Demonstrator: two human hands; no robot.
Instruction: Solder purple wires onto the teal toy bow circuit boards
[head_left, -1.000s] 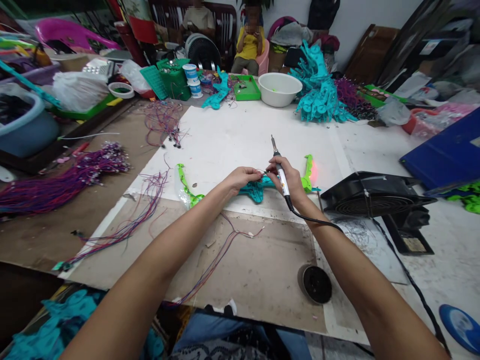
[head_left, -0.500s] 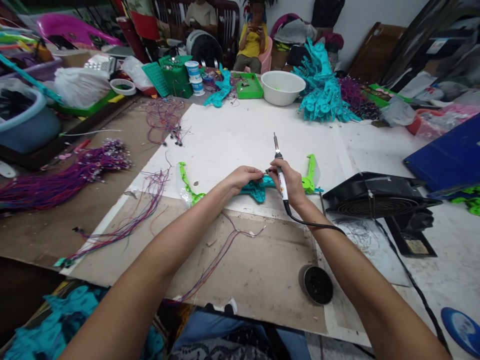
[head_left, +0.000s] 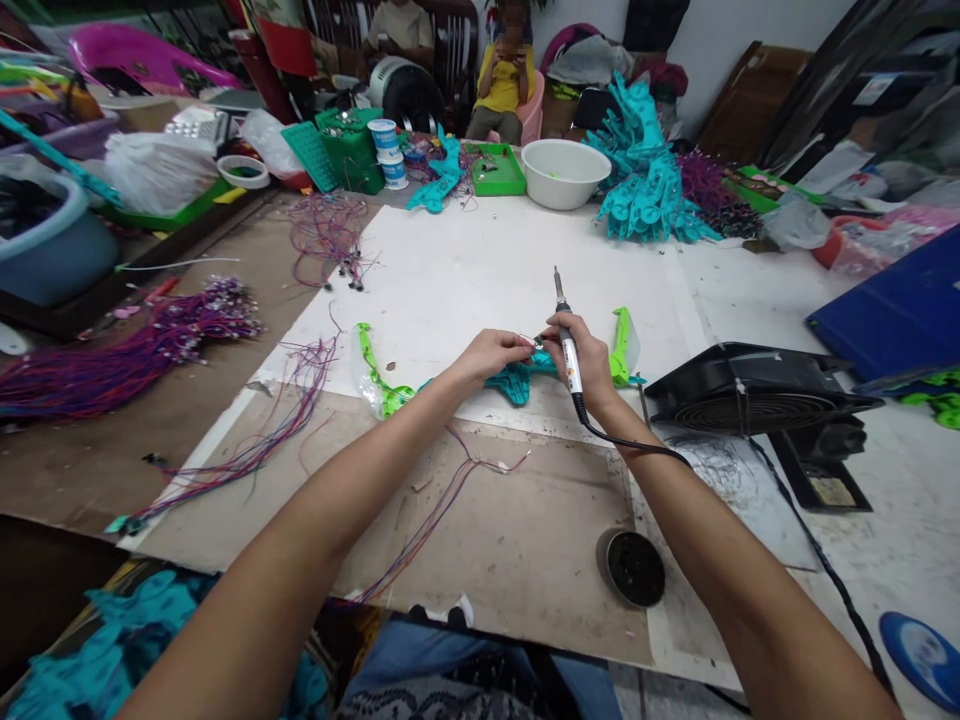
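two bare arms reach in from the bottom corners: the bare left arm (head_left: pixel 322 510) slants up from the lower left, the bare right arm (head_left: pixel 694 515) from the lower right. they converge at the centre of the frame. the bare left hand (head_left: pixel 489 354) points rightward, thumb and fingers pinched together; the bare right hand (head_left: pixel 594 362) curls inward, fingers bent, its fingertips near the left's.

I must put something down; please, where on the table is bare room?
Mostly bare: the white sheet between the white basin and the soldering iron; the brown sheet between the forked wires and the round tin. Crowded: the left, with the purple wire bundle; the far edge, around the teal pile; the right, around the black fan.
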